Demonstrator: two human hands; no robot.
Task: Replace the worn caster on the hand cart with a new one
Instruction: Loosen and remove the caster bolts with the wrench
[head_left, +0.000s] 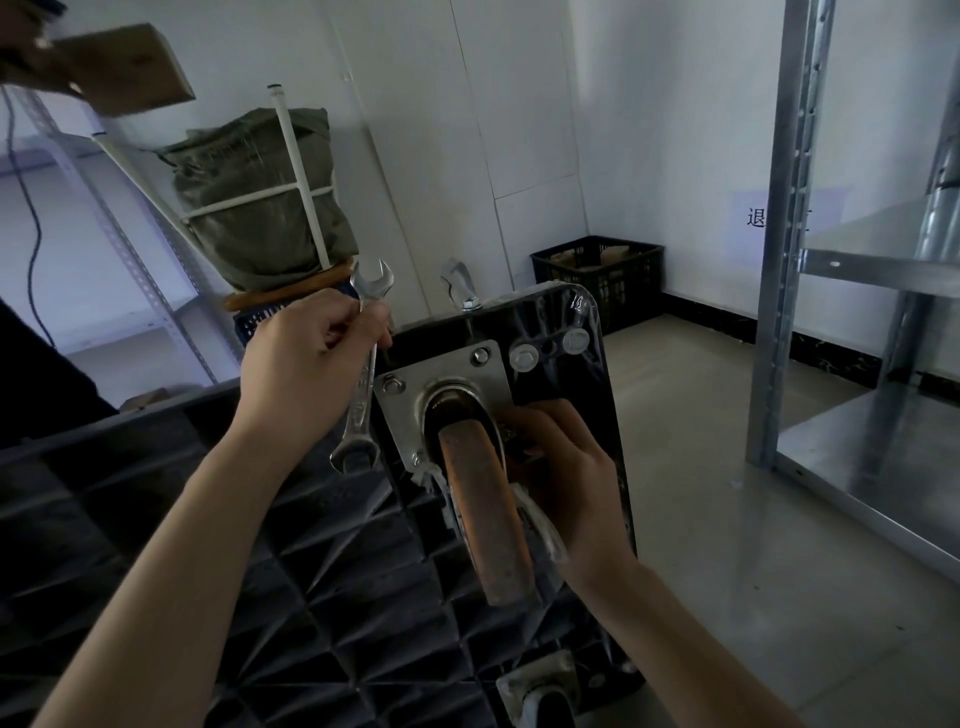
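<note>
while hands (563, 467) grip it, the caster (480, 499) looks rusty-orange

- One silver double-ended open wrench (363, 366).
- Two casters on the black ribbed plastic cart deck (332, 571): one with a worn brown wheel (485, 512) and one at the bottom edge, partly cut off (545, 693).
- Three hex bolts visible on the brown caster's square steel mounting plate (441, 371).
- Two bare hands: left (306, 364), right (566, 478).
- One black plastic lattice crate (597, 275).
- One grey-green woven sack (260, 202).
</note>
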